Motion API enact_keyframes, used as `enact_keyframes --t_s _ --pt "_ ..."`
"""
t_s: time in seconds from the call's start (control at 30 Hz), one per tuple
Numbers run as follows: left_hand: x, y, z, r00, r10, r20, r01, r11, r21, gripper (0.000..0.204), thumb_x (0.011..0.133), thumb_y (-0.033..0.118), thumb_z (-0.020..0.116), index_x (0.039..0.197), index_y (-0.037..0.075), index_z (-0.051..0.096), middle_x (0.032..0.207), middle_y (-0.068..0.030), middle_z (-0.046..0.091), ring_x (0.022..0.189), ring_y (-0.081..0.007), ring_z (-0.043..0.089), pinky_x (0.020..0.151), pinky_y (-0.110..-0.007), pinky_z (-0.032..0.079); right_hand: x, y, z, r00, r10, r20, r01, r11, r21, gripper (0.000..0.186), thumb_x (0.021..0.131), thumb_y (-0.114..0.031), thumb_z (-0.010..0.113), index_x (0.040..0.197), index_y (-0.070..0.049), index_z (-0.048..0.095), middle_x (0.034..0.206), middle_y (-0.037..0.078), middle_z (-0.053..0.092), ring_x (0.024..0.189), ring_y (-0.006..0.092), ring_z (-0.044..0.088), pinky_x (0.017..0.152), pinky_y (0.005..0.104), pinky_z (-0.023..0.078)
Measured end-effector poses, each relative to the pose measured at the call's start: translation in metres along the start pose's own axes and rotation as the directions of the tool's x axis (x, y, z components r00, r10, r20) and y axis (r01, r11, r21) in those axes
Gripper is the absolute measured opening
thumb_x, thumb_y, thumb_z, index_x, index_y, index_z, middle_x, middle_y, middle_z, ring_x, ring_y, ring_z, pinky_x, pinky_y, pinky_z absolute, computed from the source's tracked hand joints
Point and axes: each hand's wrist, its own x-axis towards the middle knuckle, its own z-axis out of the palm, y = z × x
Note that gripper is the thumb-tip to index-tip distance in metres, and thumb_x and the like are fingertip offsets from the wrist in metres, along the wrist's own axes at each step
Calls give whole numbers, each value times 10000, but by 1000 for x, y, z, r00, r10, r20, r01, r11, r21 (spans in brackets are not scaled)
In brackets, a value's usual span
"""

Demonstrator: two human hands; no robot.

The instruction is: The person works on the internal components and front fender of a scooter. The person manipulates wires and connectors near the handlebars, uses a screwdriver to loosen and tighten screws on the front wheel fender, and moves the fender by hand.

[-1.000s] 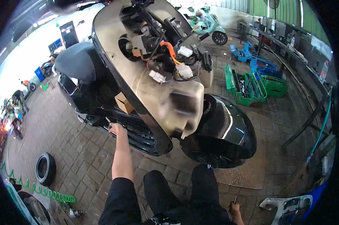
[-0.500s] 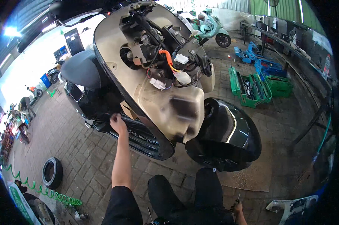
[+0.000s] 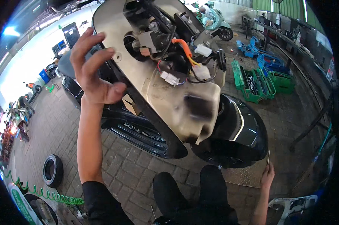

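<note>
The left hand (image 3: 92, 82) is reaching up beside the edge of the beige panel (image 3: 158, 93) on the black scooter (image 3: 246, 122); its grip is staying loose around nothing, the fingers (image 3: 98, 61) spreading and curling. Whether a fingertip is touching the panel, I cannot tell. The right hand (image 3: 267, 176) is keeping its grip closed on a thin tool (image 3: 268, 157), which is pointing upward near the scooter's front end.

A small cardboard box (image 3: 131, 107) is sitting on the footboard (image 3: 154, 140), just behind the panel; its contents are not showing clearly. Small metal parts (image 3: 139, 130) are lying loose on the footboard near it.

On the floor to the right, a green toolbox (image 3: 252, 97) is standing open, holding a jumble of metal tools (image 3: 252, 80). Another green box (image 3: 282, 83) is standing just beside it, and blue toolboxes (image 3: 269, 63) are resting behind, their contents too small to tell.
</note>
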Motion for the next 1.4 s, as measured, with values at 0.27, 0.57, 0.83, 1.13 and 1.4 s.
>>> enact_keyframes --t_s 0.27,0.57,0.83,1.13,1.4 --pt "3 10 17 997 19 76 -14 998 -64 551 724 630 568 665 82 543 872 -108 606 1045 -385 526 909 -507 349 31 -155 -4 994 -103 -26 106 936 335 162 923 -82 485 1025 24 552 874 67 569 836 129 530 724 260 407" --pt "2 23 11 987 -93 130 96 995 -20 523 777 570 528 659 60 538 867 -124 589 1048 -403 522 938 -549 317 42 -217 -27 919 -353 178 90 625 775 239 879 -212 600 1009 -12 580 833 91 596 679 148 575 594 278 474" --pt "16 105 9 917 6 398 50 990 -129 321 604 433 687 629 146 544 717 13 559 778 -191 608 885 -432 379 27 -315 -26 702 -558 443 1 623 782 473 793 38 523 1256 -26 451 1070 153 580 710 192 664 564 281 536" --pt "3 112 17 946 -10 323 48 993 -110 261 591 276 654 525 157 431 567 17 415 559 -164 458 645 -325 361 32 -395 23 516 -813 268 583 563 585 370 727 18 578 1088 3 495 938 238 597 826 379 605 724 400 488" --pt "-7 111 18 953 -13 301 52 991 -123 228 577 293 622 497 169 449 515 19 411 575 -196 460 708 -389 352 57 -377 44 511 -856 72 770 494 405 302 744 33 560 1033 -36 614 836 153 593 749 326 595 659 366 473"
